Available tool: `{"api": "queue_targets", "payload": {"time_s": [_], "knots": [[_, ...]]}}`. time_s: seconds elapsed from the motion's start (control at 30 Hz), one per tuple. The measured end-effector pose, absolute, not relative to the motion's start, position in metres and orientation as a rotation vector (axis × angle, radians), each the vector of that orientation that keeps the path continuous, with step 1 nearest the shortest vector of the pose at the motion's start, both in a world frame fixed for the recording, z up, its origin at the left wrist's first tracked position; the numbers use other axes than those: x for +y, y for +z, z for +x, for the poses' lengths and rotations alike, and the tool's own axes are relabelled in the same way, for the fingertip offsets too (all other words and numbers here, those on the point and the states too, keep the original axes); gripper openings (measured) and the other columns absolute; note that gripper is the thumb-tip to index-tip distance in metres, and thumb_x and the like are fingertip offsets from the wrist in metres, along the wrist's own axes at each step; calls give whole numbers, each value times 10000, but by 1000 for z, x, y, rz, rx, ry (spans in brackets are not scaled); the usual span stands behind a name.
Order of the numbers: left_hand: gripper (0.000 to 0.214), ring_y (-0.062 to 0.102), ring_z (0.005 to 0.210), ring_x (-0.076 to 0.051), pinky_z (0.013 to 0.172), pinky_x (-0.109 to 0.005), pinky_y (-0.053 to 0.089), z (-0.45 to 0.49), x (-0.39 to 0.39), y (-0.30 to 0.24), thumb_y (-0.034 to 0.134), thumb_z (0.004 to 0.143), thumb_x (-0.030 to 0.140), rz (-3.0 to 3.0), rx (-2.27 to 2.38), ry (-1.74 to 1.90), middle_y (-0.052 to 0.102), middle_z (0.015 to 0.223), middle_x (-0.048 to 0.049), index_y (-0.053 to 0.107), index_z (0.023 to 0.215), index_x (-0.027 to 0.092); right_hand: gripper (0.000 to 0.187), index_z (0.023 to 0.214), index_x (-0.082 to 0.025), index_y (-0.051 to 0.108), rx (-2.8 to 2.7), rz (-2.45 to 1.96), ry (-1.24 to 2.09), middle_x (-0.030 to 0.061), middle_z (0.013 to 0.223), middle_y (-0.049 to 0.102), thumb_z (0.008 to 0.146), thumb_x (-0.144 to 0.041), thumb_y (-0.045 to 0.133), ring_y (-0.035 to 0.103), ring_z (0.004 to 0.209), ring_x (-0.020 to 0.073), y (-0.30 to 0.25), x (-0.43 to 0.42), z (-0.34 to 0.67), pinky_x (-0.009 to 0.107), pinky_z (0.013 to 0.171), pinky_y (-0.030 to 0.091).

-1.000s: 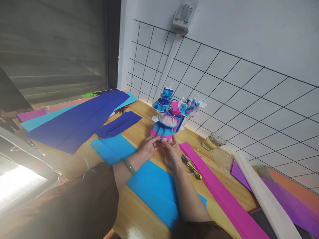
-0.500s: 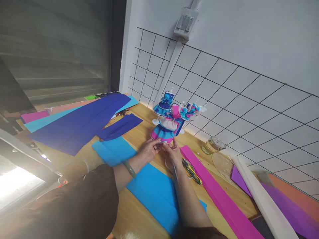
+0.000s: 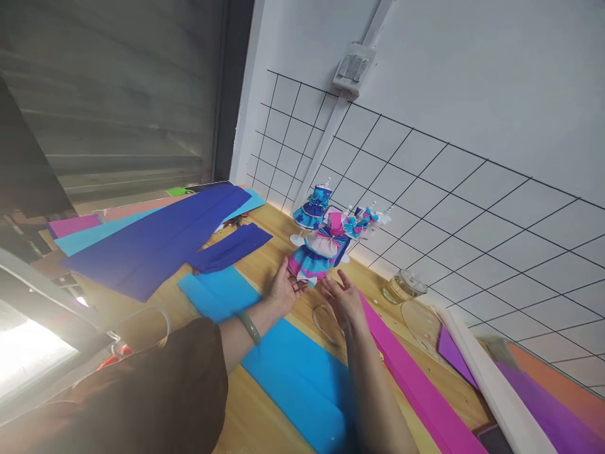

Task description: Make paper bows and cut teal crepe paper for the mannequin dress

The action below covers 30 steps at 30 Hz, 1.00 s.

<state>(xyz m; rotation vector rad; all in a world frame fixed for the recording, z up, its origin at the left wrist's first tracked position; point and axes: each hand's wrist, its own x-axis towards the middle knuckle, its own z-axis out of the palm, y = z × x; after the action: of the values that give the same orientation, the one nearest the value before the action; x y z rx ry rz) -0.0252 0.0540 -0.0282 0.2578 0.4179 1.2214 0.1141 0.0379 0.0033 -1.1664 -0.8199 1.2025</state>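
Observation:
A miniature paper dress [image 3: 317, 251] with a pink bodice, a pale middle tier and a blue and pink skirt is in front of me, a small bow at its hem. My left hand [image 3: 284, 291] cups the skirt's lower left edge, thumb up its side and fingers under the hem. Just right of the hem, my right hand [image 3: 343, 301] has its fingers apart and holds nothing; whether a fingertip brushes the skirt I cannot tell. Behind stand a blue mini dress [image 3: 312, 208] on a stand and a blue and pink one [image 3: 365, 221], partly hidden.
Light blue paper [image 3: 293, 366] lies beneath my forearms. Dark blue sheets [image 3: 155, 243] spread at left, and a magenta strip [image 3: 411, 378] runs along the right. A glass jar [image 3: 404, 287] stands near the wire grid [image 3: 425, 183]. A white roll [image 3: 501, 378] lies at far right.
My right hand has come off the hem and moved right, fingers spreading. My left hand has shifted to the skirt's left side. The bow at the hem now shows; the yellow cutter is mostly covered.

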Motion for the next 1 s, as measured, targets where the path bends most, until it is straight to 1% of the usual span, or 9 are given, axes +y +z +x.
{"api": "queue_targets", "payload": {"time_s": [0.13,0.27,0.37,0.47,0.57,0.63,0.77,0.9,1.0], "knots": [[513,593,688,-160,647,-293,470,-26,55,-28,431,725,621,233,421,1203,621,793,-62,568,925,169,667,1190,-202,464,-939,-1275,920,70,1018,609,592,-341,727,589,929,200,31,35,127,325,751,492],[525,590,669,-164,642,-299,470,-26,55,-29,413,727,629,214,432,1202,611,762,-64,563,908,160,588,1148,-164,513,-1179,-1244,633,104,1056,597,636,-397,682,557,976,214,79,39,130,386,835,440],[520,588,652,-160,633,-298,468,-26,55,-29,402,736,625,212,435,1193,610,757,-65,559,908,160,502,1097,-168,563,-1413,-1235,383,110,1060,606,674,-428,635,550,982,230,114,51,124,420,846,416],[508,589,647,-157,623,-294,467,-26,54,-28,399,743,617,222,449,1178,608,758,-61,561,908,165,434,1040,-158,607,-1586,-1254,210,115,1049,613,715,-445,574,555,962,231,141,69,114,397,804,426],[498,590,651,-155,616,-289,465,-26,54,-29,402,742,616,229,454,1171,606,761,-60,563,891,168,387,996,-142,635,-1722,-1343,40,116,1003,630,745,-419,531,561,916,224,159,84,105,379,777,422],[492,589,647,-152,610,-283,463,-25,55,-29,401,743,615,228,452,1168,605,757,-57,560,883,171,342,935,-145,661,-1806,-1390,-34,100,926,652,759,-394,506,567,869,217,166,91,101,362,750,420],[490,589,645,-150,610,-282,463,-25,55,-29,393,748,613,231,445,1163,604,752,-57,552,893,173,304,777,-147,688,-1929,-1410,-115,76,793,659,768,-365,475,566,766,199,173,97,101,327,686,409],[482,597,678,-166,628,-291,465,-25,55,-28,397,741,621,206,462,1155,588,719,-52,528,838,167,299,757,-142,684,-1964,-1415,-179,79,811,647,761,-357,477,553,760,193,176,97,107,307,661,394],[472,604,733,-189,653,-302,467,-26,55,-27,409,735,622,196,464,1151,585,729,-60,503,784,162,296,739,-140,684,-1981,-1481,-212,71,762,642,754,-356,481,547,712,181,179,96,110,293,626,382]]}}
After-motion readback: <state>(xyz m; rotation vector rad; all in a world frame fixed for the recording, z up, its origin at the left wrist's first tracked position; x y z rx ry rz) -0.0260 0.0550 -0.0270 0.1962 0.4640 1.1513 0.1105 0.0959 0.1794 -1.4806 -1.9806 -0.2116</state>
